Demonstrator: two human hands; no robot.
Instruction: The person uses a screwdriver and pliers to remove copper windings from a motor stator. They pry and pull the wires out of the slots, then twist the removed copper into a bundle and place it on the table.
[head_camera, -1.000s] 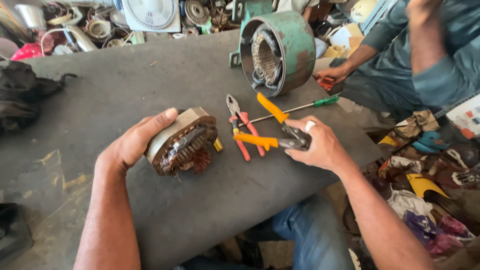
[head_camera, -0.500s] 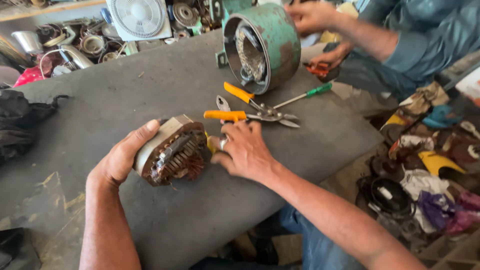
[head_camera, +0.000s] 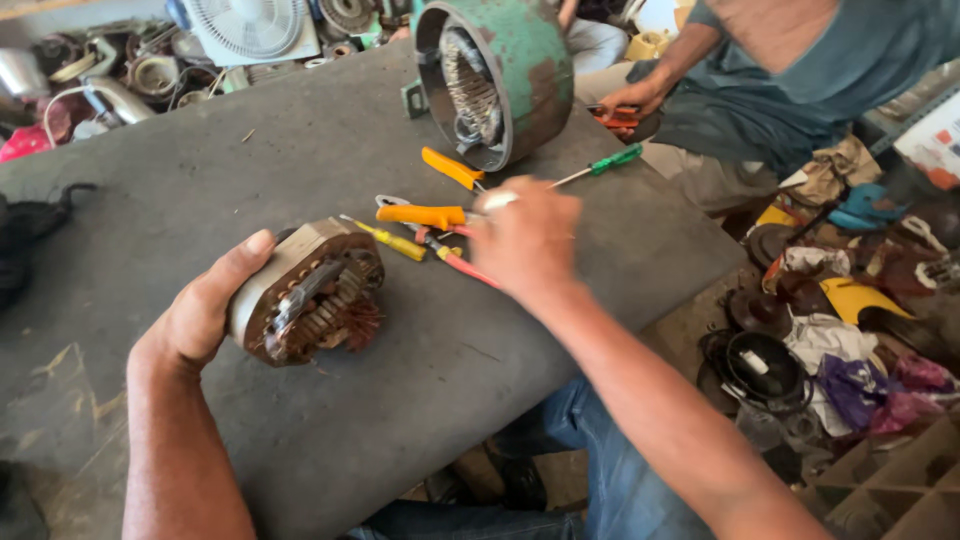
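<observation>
While my left hand (head_camera: 205, 315) wraps around the small motor stator (head_camera: 305, 292), thumb over its pale outer shell, the stator rests on the dark bench (head_camera: 300, 150) toward the near edge, its rusty laminations and copper windings facing me. My right hand (head_camera: 525, 240) is out over the middle of the bench, blurred, its back toward me, so I cannot tell whether the fingers are closed on anything. Just beside it lie the orange-handled pliers (head_camera: 425, 213), a yellow-handled screwdriver (head_camera: 392, 240) and a red-handled tool (head_camera: 468, 268), all crowded together. A green-handled screwdriver (head_camera: 612, 160) lies past them toward the right edge. Near the far edge stands a big green motor housing (head_camera: 500, 75) on its side, open end showing its windings. Another person's hand (head_camera: 625, 105) sits beyond the far right corner.
</observation>
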